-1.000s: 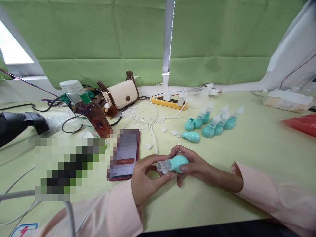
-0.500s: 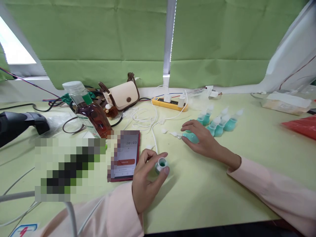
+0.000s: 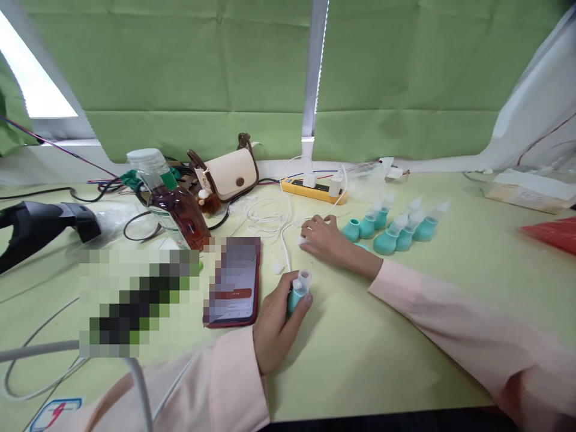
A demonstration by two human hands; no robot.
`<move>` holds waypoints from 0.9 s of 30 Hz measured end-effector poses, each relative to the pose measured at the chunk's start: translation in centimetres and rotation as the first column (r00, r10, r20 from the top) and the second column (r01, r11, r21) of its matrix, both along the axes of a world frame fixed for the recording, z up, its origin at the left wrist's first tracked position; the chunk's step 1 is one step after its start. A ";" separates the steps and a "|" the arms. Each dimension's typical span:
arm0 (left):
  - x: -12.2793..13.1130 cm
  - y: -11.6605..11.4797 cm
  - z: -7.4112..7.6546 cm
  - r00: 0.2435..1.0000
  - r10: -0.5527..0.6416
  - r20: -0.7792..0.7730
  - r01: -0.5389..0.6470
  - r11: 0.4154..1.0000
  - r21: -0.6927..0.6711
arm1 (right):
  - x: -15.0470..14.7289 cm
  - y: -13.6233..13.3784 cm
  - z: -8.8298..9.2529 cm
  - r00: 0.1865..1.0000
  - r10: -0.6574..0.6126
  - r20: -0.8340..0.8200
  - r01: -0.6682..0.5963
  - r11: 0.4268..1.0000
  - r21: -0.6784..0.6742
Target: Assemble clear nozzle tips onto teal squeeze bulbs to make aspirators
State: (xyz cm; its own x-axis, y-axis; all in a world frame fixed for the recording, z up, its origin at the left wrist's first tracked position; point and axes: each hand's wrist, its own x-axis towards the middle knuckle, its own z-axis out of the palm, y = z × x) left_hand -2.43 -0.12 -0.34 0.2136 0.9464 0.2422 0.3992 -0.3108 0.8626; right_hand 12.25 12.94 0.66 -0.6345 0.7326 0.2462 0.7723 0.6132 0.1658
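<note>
My left hand is wrapped round a teal squeeze bulb, which has a clear open collar on top and leans slightly. My right hand rests low over the table, fingers curled down around a small whitish piece mostly hidden at its fingertips. Right of that hand stands an open-necked teal bulb without a nozzle. Part of another teal bulb shows behind my right wrist. Several teal bulbs with clear nozzles stand grouped further right. A small clear piece lies near the left hand.
A phone lies left of my left hand. Beyond it stand a bottle of dark liquid and a cream handbag. White cable coils before a yellow power strip. A red bag lies far right.
My right hand has moved left from the teal bulb to the small clear pieces, uncovering the open-necked bulb. The bulb in my left hand has tipped and shows more of its side.
</note>
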 end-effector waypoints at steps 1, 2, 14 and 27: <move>0.0 0.0 0.1 1.000 0.011 0.013 -0.011 1.000 -0.003 | 0.2 -0.4 0.4 0.999 0.033 -0.023 -0.033 0.999 -0.004; 0.0 -0.1 0.2 1.000 0.013 0.025 -0.013 1.000 -0.005 | 0.5 -0.9 0.9 0.995 0.075 -0.059 -0.076 0.997 -0.017; -0.3 0.1 0.2 0.995 -0.035 0.095 0.035 0.999 0.001 | 4.6 -7.8 4.5 0.724 0.208 -0.658 -0.577 0.706 -0.411; -0.4 -0.1 -0.1 0.995 -0.091 0.034 0.089 0.993 0.074 | 4.4 -7.2 6.5 0.836 0.403 -0.373 -0.549 0.627 -0.553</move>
State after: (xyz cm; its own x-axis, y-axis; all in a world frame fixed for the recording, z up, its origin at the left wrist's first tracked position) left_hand -2.82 -0.21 -0.41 0.2866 0.9036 0.3184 0.3345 -0.4058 0.8506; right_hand 16.62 5.72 7.16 -0.9298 0.3679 0.0151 0.3107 0.8060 -0.5038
